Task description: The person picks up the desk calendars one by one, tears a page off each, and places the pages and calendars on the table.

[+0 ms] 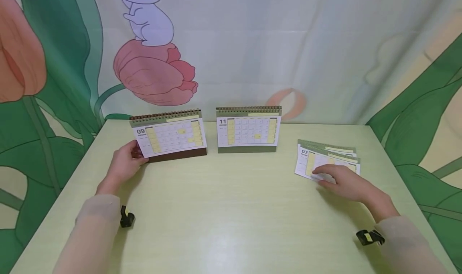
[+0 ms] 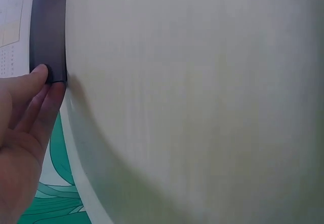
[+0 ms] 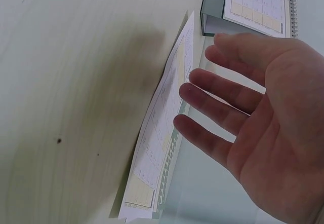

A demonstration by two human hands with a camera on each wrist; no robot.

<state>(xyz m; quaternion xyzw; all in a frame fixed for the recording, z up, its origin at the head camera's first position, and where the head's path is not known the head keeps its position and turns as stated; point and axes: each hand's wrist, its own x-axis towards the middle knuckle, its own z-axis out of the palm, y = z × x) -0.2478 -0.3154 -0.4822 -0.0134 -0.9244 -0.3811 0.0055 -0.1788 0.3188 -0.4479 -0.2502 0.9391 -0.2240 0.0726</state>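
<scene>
My left hand (image 1: 124, 161) pinches the lower left corner of a spiral-bound desk calendar (image 1: 169, 133) showing 09. In the left wrist view its thumb and fingers grip the end of the dark brown stand (image 2: 48, 26). The calendar stands upright, turned slightly. Beside it to the right is a second desk calendar (image 1: 249, 129), on a green stand, showing 11. Loose calendar sheets (image 1: 303, 167), the top one marked 07, lie overlapped at the right. Over their lower edge is my right hand (image 1: 346, 181), fingers loosely bent and apart, holding nothing; the right wrist view shows its bare palm (image 3: 273, 148).
The pale table (image 1: 223, 210) stretches between the arms. A curtain (image 1: 245, 53) printed with flowers and a white animal hangs behind the table's back edge. A black wrist device (image 1: 126, 217) sits by the left sleeve, another (image 1: 369, 237) by the right.
</scene>
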